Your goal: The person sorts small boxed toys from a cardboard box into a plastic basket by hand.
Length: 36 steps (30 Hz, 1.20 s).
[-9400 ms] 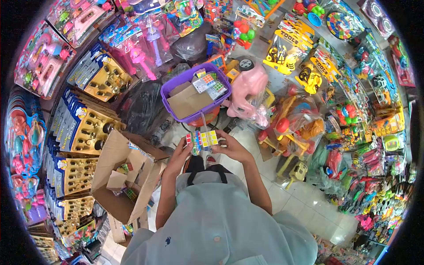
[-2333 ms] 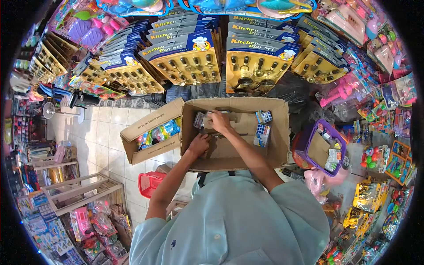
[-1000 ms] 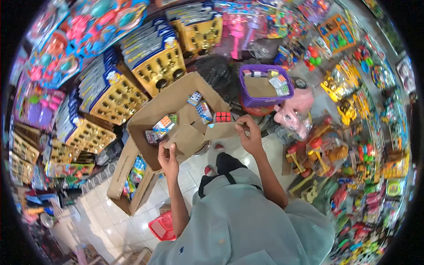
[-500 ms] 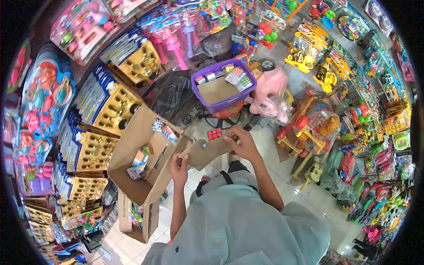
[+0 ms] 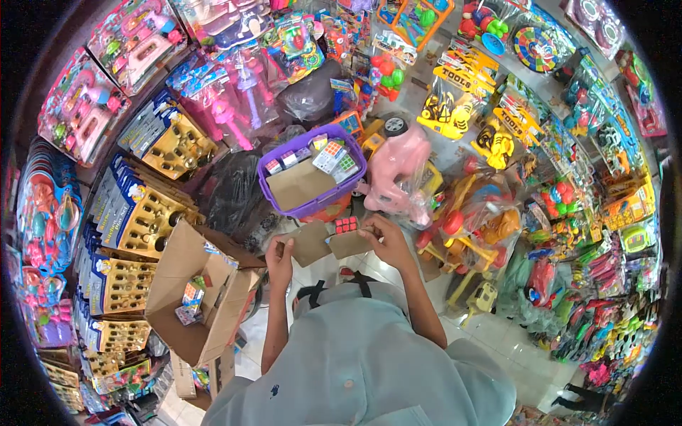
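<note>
My left hand (image 5: 279, 257) pinches the left edge of a brown cardboard piece (image 5: 310, 243) in front of my chest. With thumb and fingers, my right hand (image 5: 384, 239) grips a smaller cardboard flap (image 5: 351, 246) that meets the first piece at its right side. A red-faced puzzle cube (image 5: 346, 224) shows just above that flap, close to my right fingertips; its lower part is hidden behind the cardboard. Beyond my hands stands a purple basket (image 5: 317, 211) with a cardboard sheet (image 5: 302, 186) and several boxed puzzle cubes (image 5: 334, 157) inside.
An opened carton (image 5: 167, 298) with packaged cubes (image 5: 190, 302) stands to my left. Kitchen toy cards (image 5: 145, 209) hang behind it. A pink ride-on toy (image 5: 398, 167) and a wrapped toy (image 5: 490, 220) are at front right. Bagged toys (image 5: 455, 99) line the right wall.
The view has shifted, so the basket and carton sit further left and lower. The cardboard between my hands lies flatter, its two parts closer together. Both hands keep their grip.
</note>
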Tool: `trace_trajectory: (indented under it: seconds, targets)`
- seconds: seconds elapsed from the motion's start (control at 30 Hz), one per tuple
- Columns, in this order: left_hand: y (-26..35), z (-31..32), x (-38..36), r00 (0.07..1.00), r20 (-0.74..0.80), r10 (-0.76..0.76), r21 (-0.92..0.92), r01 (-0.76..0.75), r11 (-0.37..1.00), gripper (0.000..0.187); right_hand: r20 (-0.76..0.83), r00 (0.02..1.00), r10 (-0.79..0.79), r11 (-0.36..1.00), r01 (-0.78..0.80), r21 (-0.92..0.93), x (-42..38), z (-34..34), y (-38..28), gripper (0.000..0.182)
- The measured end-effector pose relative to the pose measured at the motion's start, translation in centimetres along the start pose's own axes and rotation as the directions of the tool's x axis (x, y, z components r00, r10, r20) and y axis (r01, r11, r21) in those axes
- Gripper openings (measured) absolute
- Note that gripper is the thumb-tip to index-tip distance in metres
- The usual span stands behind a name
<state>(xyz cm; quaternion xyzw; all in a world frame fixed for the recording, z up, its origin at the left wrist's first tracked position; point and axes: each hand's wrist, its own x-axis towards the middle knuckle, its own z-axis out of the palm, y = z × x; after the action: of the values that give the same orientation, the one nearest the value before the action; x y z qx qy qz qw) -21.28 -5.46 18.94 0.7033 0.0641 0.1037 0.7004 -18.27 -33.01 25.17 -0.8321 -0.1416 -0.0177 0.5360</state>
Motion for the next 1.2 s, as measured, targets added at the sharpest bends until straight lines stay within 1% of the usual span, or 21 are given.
trace_trajectory:
  seconds: [0.13,0.2,0.23,0.3,0.4,0.47,0.57,0.6,0.63,0.67,0.7,0.73,0.8,0.87,0.9,0.93,1.0,1.03,1.1,1.13,1.2]
  targets:
    - [0.4,2.1,1.3,0.999,-0.028,-0.035,0.058,0.036,0.998,0.014,0.042,0.996,0.075,0.997,-0.075,0.005,0.3,-1.9,2.0,0.019]
    - [0.7,2.6,1.5,0.998,-0.036,-0.048,0.066,0.05,0.997,0.015,-0.038,0.999,0.036,0.999,-0.036,0.019,0.1,-1.7,3.7,0.019]
    - [0.4,2.6,1.7,0.997,-0.029,-0.065,0.044,0.066,0.997,0.016,-0.033,0.999,0.042,0.999,-0.041,0.027,0.0,-1.5,4.3,0.019]
    - [-0.2,2.7,2.2,0.996,-0.016,-0.088,0.029,0.089,0.996,0.016,0.004,0.977,0.213,0.962,-0.211,0.176,-0.1,-1.2,5.3,0.02]
    - [-0.5,2.3,3.0,0.994,-0.001,-0.111,0.087,0.111,0.99,0.015,-0.004,0.972,0.233,0.955,-0.229,0.189,0.3,-0.4,6.6,0.021]
    - [-0.6,2.1,3.7,0.981,-0.01,-0.196,0.13,0.196,0.972,0.016,-0.003,0.965,0.262,0.947,-0.257,0.192,0.9,0.0,7.0,0.018]
    - [-1.6,1.8,5.7,0.967,-0.032,-0.252,0.047,0.253,0.966,0.017,-0.008,0.949,0.314,0.927,-0.305,0.22,2.7,0.0,5.7,0.017]
    - [-1.7,1.9,6.5,0.968,-0.033,-0.25,0.037,0.251,0.967,0.017,-0.012,0.939,0.343,0.91,-0.329,0.254,3.7,-0.1,5.2,0.02]
    - [-1.7,1.9,7.4,0.98,-0.051,-0.193,0.069,0.196,0.978,0.018,-0.013,0.941,0.337,0.914,-0.324,0.244,4.4,0.2,5.9,0.02]
    - [-1.7,2.0,8.4,0.989,-0.069,-0.134,0.099,0.141,0.985,0.019,-0.036,0.943,0.332,0.9,-0.305,0.311,5.0,0.6,7.1,0.022]
    - [-2.0,1.8,9.4,0.988,-0.074,-0.132,0.084,0.138,0.987,0.019,-0.057,0.943,0.328,0.883,-0.285,0.373,5.9,0.7,7.6,0.023]
    - [-2.3,1.4,10.5,0.99,-0.066,-0.123,0.08,0.128,0.989,0.02,-0.054,0.946,0.32,0.891,-0.281,0.358,6.7,0.8,8.1,0.023]
    - [-3.2,0.7,13.1,0.992,-0.069,-0.108,0.055,0.112,0.992,0.021,-0.053,0.92,0.388,0.794,-0.305,0.525,9.1,0.8,8.2,0.025]
    - [-4.3,0.2,15.7,0.98,-0.112,-0.163,0.116,0.176,0.977,0.022,-0.071,0.922,0.381,0.794,-0.286,0.537,11.6,1.0,9.1,0.025]
    - [-5.1,0.1,17.1,0.99,-0.088,-0.108,0.11,0.117,0.987,0.024,-0.096,0.918,0.385,0.779,-0.267,0.567,12.8,1.1,9.0,0.026]
    - [-5.8,-0.3,18.4,0.989,-0.095,-0.112,0.097,0.121,0.988,0.024,-0.091,0.92,0.382,0.786,-0.272,0.556,13.9,1.1,9.0,0.026]
    - [-6.5,-0.5,21.4,0.994,0.03,-0.105,0.348,0.088,0.933,0.027,-0.151,0.894,0.421,0.785,-0.276,0.555,16.4,1.0,8.2,0.026]
    - [-6.9,-0.3,22.9,0.994,0.03,-0.107,0.341,0.09,0.936,0.027,-0.152,0.894,0.421,0.789,-0.278,0.548,17.3,1.1,8.8,0.026]
    - [-9.2,0.0,25.4,0.975,0.206,-0.079,0.402,-0.01,0.916,0.031,-0.158,0.87,0.467,0.741,-0.288,0.606,18.6,1.5,9.9,0.026]
    - [-10.8,0.3,26.6,0.975,0.21,-0.076,0.399,-0.015,0.917,0.031,-0.164,0.87,0.466,0.744,-0.284,0.605,19.2,1.8,10.0,0.026]
    - [-11.9,1.6,28.8,0.922,0.387,-0.018,0.515,-0.2,0.834,0.033,-0.193,0.837,0.511,0.719,-0.294,0.63,20.4,2.2,8.7,0.019]
